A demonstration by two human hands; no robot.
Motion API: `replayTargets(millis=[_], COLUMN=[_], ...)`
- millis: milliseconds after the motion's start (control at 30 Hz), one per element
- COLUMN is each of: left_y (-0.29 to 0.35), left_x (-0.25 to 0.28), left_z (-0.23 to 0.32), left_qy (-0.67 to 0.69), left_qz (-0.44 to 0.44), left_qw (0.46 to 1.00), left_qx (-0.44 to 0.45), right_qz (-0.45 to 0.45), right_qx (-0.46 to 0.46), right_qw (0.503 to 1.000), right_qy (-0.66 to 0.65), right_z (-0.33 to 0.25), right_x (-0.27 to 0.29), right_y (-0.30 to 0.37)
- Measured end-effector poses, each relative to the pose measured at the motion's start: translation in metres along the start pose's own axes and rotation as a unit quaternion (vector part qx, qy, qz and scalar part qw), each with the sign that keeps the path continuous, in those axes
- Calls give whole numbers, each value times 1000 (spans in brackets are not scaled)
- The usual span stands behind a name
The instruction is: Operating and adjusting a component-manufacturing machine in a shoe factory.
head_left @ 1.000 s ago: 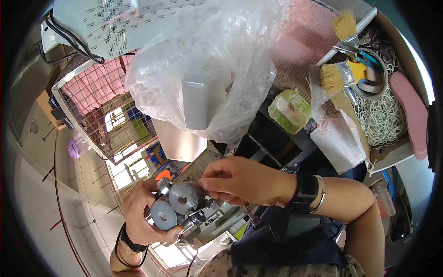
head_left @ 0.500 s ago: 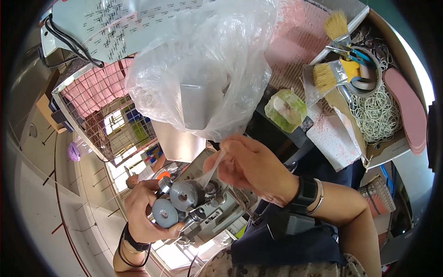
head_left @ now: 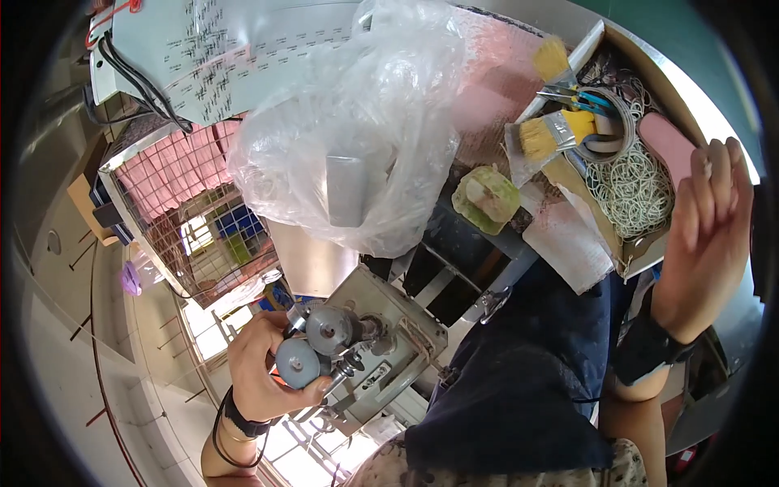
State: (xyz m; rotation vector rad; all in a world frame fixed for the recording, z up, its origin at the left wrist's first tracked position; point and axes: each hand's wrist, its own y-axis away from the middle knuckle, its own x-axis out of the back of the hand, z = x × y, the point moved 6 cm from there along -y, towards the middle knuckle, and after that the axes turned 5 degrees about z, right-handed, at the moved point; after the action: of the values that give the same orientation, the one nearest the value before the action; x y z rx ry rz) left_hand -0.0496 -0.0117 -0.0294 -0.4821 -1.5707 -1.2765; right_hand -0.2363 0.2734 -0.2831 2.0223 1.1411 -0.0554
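Observation:
My left hand is wrapped around the lower of two grey rollers on a metal machine. Its thumb lies below that roller, and the fingers go behind it, partly hidden. The upper roller sits right beside it, with small metal knobs around the pair. Far off to the right, my right hand is raised with its fingers stretched upward, slightly blurred. It is nearest to a pink insole in an open box.
A large clear plastic bag stands beyond the machine, next to a wire cage. In the box are brushes, tape rolls and tangled white bands. A greenish lump lies before it.
My right hand has left the rollers, where it was pulling a stretchy clear strip, and swung far right and up. That strip no longer shows. My left hand stays at the rollers.

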Motion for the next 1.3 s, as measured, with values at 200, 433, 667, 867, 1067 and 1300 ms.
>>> replayTargets(millis=[200,433,667,867,1067,1300], left_y=[1,2,6,3,-5,-12], left_x=[-2,-3,6,8,6,8], left_z=[-3,-7,11,29,34,32], left_qy=[18,11,-109,-259,-230,-209], left_qz=[0,1,22,-8,-14,-32], left_qw=[1000,1000,992,966,973,976], left_qx=[20,16,52,12,-27,-60], right_qz=[-374,-521,-534,-612,-620,-638], right_qx=[-442,-508,-440,-328,-251,-369], right_qw=[814,685,720,715,740,673], right_qy=[-45,45,52,79,69,-58], right_z=[100,153,160,135,124,162], right_x=[-32,-44,-38,-37,-37,-42], right_y=[144,203,211,212,208,223])
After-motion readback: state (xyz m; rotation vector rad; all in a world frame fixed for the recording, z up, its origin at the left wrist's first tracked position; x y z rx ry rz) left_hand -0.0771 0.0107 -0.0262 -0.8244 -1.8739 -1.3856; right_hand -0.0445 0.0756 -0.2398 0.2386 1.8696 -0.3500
